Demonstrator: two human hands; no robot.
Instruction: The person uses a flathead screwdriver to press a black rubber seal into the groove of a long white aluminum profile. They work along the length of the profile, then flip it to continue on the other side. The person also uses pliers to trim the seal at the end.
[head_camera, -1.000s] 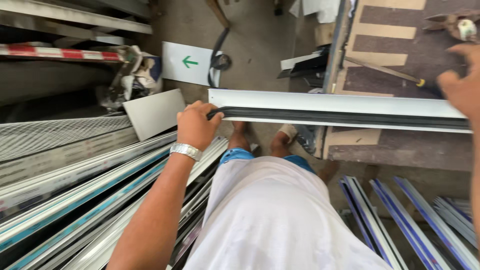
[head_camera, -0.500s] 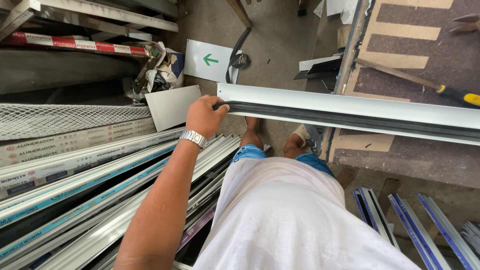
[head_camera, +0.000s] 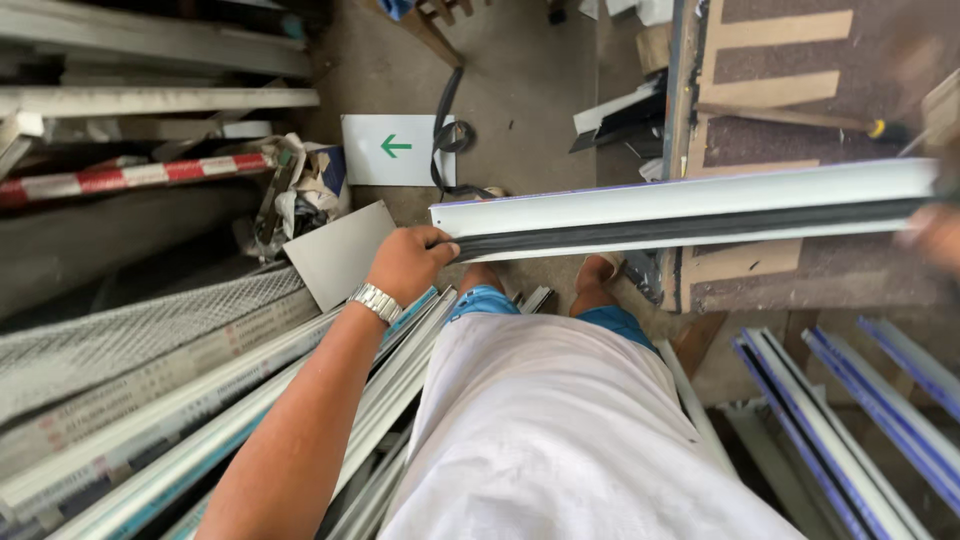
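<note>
My left hand (head_camera: 408, 262), with a metal watch on the wrist, grips the left end of a long white window profile (head_camera: 690, 208) that has a black rubber strip along its groove. The profile runs level across my front at waist height. At the right edge my right hand (head_camera: 932, 232) is a blur by the profile's other end; whether it grips is unclear. My white shirt and bare feet show below the profile.
Several long white and blue profiles (head_camera: 180, 430) lie stacked at the left, with mesh sheet (head_camera: 130, 325) over them. More blue-edged profiles (head_camera: 850, 420) lean at the lower right. A white sign with a green arrow (head_camera: 395, 148) lies on the concrete floor. A workbench (head_camera: 800, 90) stands at the right.
The view has swung, so the profile now sits lower and more tilted in the picture. My left hand has stayed shut on its left end. My right hand reappears at the right edge.
</note>
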